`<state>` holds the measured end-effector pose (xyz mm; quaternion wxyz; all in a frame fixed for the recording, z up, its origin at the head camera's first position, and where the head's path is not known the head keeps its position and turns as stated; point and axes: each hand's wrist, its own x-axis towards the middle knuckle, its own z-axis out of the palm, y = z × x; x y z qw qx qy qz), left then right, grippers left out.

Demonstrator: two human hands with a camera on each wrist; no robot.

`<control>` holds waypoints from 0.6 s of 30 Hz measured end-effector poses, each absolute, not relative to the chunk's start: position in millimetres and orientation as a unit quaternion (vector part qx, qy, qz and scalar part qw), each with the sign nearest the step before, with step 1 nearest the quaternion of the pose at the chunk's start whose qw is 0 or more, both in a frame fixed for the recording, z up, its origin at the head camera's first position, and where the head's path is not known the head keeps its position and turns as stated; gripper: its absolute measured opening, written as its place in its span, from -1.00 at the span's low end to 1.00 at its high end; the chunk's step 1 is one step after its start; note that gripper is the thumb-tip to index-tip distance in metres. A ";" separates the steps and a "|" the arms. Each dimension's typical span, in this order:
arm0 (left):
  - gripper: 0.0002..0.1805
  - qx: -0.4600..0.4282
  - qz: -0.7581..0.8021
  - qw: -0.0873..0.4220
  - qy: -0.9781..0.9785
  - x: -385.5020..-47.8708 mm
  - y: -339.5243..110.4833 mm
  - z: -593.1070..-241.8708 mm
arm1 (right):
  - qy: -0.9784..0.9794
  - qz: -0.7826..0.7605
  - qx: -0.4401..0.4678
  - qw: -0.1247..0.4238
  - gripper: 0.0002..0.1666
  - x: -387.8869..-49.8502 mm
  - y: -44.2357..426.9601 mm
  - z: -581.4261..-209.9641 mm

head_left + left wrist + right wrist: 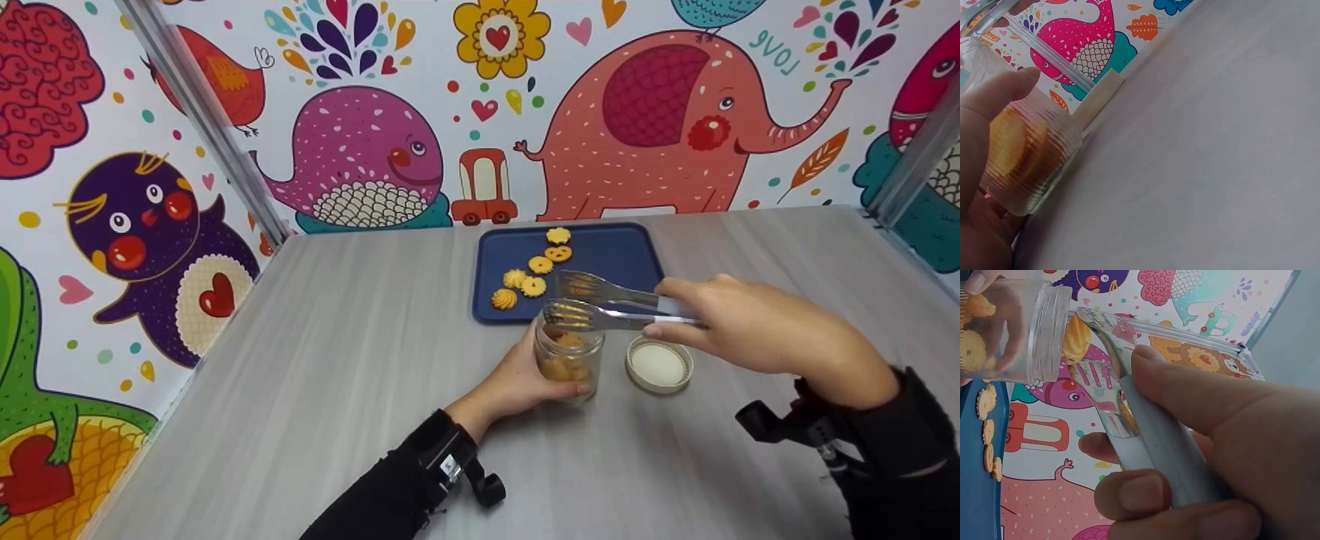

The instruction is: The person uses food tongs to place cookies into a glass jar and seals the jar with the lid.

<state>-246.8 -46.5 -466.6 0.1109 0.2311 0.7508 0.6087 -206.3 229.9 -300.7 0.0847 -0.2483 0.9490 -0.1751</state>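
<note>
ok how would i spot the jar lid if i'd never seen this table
On the grey table, find the blue tray, then look just below its right half in the head view. The lid lies there, right of the glass jar. Unlike those neighbours, it is shallow and round, with a cream rim and white centre.

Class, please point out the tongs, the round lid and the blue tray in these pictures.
Tongs (1154, 430), right wrist view: the grey handle.
Round lid (660, 364), head view: its pale middle.
Blue tray (611, 255), head view: a bare patch of its surface.
</note>
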 end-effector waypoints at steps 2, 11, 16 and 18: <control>0.14 0.230 0.610 0.112 0.750 -247.5 -46.5 -467.3 | 0.949 -0.176 -0.246 0.087 -0.32 -206.6 229.7 -300.7; 0.10 0.230 0.604 0.111 0.755 -247.7 -48.6 -466.9 | 0.955 -0.171 -0.230 0.079 -0.23 -208.1 231.8 -298.8; -0.02 0.231 0.593 0.111 0.763 -247.4 -49.0 -465.4 | 0.963 -0.162 -0.203 0.067 -0.16 -210.5 235.0 -298.2; -0.04 0.233 0.593 0.110 0.763 -247.4 -48.5 -465.5 | 0.965 -0.166 -0.194 0.059 -0.18 -212.5 236.5 -298.2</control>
